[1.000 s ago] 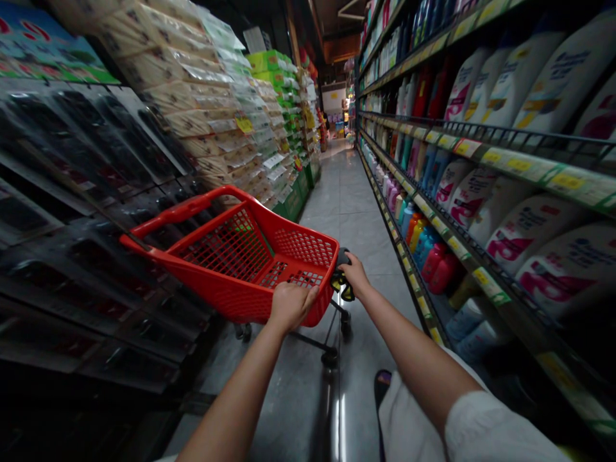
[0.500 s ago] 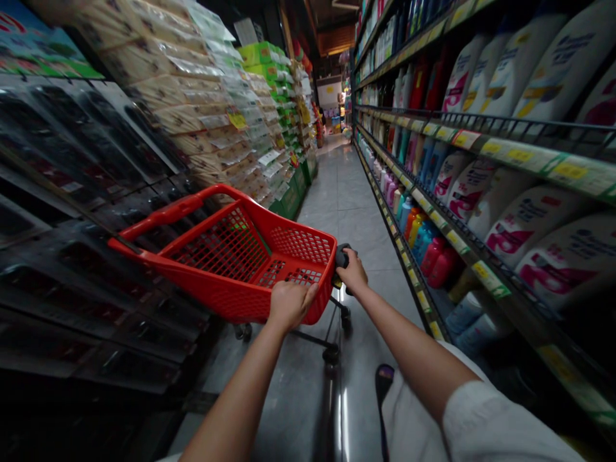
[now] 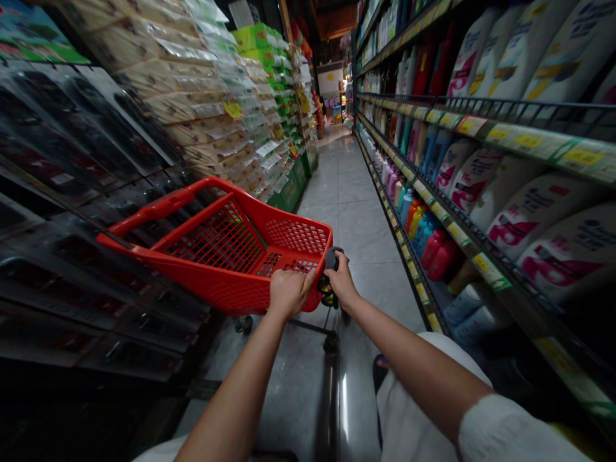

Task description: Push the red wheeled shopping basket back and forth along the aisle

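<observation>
Presently, cart: red plastic shopping cart with latticed walls (image 3: 212, 279), standing in the middle of the aisle, its handle end up against the left-hand display, its narrower end towards the right-hand shelving.

Left hand: the person's left hand (image 3: 287, 292) on the cart's near rim, close to the corner; fingers clamped over the edge, tips out of my sight, thumb lying towards the corner.

Right hand: the person's right hand (image 3: 341, 282) just beyond that corner; fingers curled tight on a dark grey rounded piece (image 3: 332, 258). Black-and-yellow part (image 3: 328, 298) just below; cannot tell what it is.

Wheels: small dark caster (image 3: 330, 342) under the near corner, on glossy grey floor tiles (image 3: 368, 234).

Left display: dark items in clear packaging (image 3: 103, 122), hung in rows; behind them, tall stack of beige plastic-wrapped packs (image 3: 192, 90), then bright green packs (image 3: 260, 38).

Right shelving: large white bottles with pink labels (image 3: 529, 215); lower down, rounded pinkish-red bottles (image 3: 440, 256); yellow-and-green price strip (image 3: 534, 138) along the shelf edge.

Clothing: loose white fabric (image 3: 407, 417), dark sandal (image 3: 380, 367) beside it.
</observation>
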`<state>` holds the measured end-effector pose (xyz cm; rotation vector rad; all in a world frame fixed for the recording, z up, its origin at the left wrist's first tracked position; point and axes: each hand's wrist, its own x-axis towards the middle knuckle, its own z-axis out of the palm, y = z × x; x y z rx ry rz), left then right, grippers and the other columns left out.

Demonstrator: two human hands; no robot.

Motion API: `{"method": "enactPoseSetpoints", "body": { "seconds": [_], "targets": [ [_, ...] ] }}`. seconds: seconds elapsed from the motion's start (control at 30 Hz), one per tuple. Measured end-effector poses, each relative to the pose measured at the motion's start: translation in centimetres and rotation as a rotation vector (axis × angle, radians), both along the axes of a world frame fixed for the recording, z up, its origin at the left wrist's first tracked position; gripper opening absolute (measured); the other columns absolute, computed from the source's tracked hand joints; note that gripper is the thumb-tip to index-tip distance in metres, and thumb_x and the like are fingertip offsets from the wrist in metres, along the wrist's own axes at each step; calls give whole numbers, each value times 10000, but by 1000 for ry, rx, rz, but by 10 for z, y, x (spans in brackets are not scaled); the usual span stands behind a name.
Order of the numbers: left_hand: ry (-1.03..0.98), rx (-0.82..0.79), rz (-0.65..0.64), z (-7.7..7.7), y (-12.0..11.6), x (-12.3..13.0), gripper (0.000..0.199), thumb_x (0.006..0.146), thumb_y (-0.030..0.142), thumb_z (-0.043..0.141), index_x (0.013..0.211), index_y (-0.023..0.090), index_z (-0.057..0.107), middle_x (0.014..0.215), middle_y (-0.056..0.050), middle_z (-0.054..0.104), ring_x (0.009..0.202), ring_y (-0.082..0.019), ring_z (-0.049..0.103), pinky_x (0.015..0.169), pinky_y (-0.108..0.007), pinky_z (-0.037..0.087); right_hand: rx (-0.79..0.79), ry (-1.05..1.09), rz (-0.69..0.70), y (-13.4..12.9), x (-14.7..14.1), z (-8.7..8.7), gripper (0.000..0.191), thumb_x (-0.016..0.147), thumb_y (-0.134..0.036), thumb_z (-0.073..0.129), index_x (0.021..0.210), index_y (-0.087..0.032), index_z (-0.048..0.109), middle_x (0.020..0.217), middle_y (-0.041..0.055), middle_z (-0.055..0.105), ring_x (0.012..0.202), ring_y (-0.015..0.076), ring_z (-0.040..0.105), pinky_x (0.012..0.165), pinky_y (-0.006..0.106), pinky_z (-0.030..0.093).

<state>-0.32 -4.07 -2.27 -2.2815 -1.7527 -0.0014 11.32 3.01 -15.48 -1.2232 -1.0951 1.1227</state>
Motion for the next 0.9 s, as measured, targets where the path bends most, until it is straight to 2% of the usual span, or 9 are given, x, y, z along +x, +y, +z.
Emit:
{"method": "enactPoseSetpoints", "body": {
  "seconds": [0.1, 0.2, 0.3, 0.4, 0.5, 0.57, 0.63, 0.73, 0.9],
  "targets": [
    [-11, 7, 5, -1, 4, 4, 775, 1011, 450, 100, 758, 158, 772, 773, -154, 747, 777, -262, 696, 693, -372, 340, -23, -14, -26, -8, 4, -2, 606, 702, -181, 543, 1298, -252, 464, 1087, 37, 641, 923, 183, 643, 791, 297, 538],
    [-22, 10, -1, -2, 6, 5, 783, 1008, 460, 97, 753, 154, 771, 768, -157, 745, 772, -263, 694, 701, -375, 347, -153, -76, 83, -17, 5, -9, 544, 646, -140, 587, 1180, -227, 534, 956, 27, 680, 853, 194, 652, 752, 304, 536],
    [-25, 18, -7, -3, 9, 5, 789, 1009, 457, 87, 758, 149, 769, 776, -156, 745, 771, -258, 693, 702, -374, 352, -236, -145, 76, -19, 4, -1, 523, 613, -124, 617, 1124, -208, 540, 910, 38, 697, 822, 212, 660, 750, 326, 535],
    [-28, 33, 0, -4, 13, 5, 783, 1009, 455, 91, 770, 146, 769, 777, -158, 743, 774, -257, 693, 704, -374, 356, -85, -161, -88, -13, 9, 17, 604, 635, -167, 633, 1217, -207, 476, 1056, 70, 683, 925, 213, 659, 831, 332, 528],
    [-26, 38, 12, -5, 17, 8, 775, 1008, 456, 100, 786, 137, 771, 782, -169, 742, 785, -257, 694, 712, -373, 362, 101, -174, -99, -14, 14, 22, 594, 664, -185, 616, 1237, -224, 462, 1120, 63, 660, 988, 198, 641, 893, 329, 509],
    [-20, 29, 27, -5, 19, 11, 782, 1007, 456, 94, 800, 125, 771, 792, -178, 742, 798, -257, 696, 719, -370, 369, 18, -245, -33, -21, 13, 13, 536, 654, -152, 602, 1176, -215, 500, 1023, 49, 673, 925, 204, 646, 857, 340, 513],
    [-12, 15, 47, -4, 21, 13, 791, 1006, 460, 87, 817, 110, 771, 808, -187, 743, 812, -259, 698, 726, -365, 376, -151, -292, 69, -29, 7, 1, 479, 616, -107, 603, 1082, -199, 540, 883, 25, 672, 824, 203, 645, 777, 327, 515],
    [-16, -7, 63, -2, 24, 15, 797, 1004, 462, 77, 836, 102, 768, 838, -190, 746, 835, -263, 700, 734, -361, 387, -283, -197, 167, -36, 0, -5, 391, 606, -98, 588, 987, -182, 567, 729, -12, 632, 692, 177, 619, 653, 273, 495],
    [-31, -46, 125, 1, 32, 19, 781, 1002, 450, 75, 863, 100, 759, 845, -185, 749, 851, -265, 703, 754, -365, 405, -124, -9, 47, -32, 1, 9, 504, 686, -197, 531, 1189, -227, 518, 826, -26, 633, 671, 145, 588, 623, 251, 506]
  ]
}}
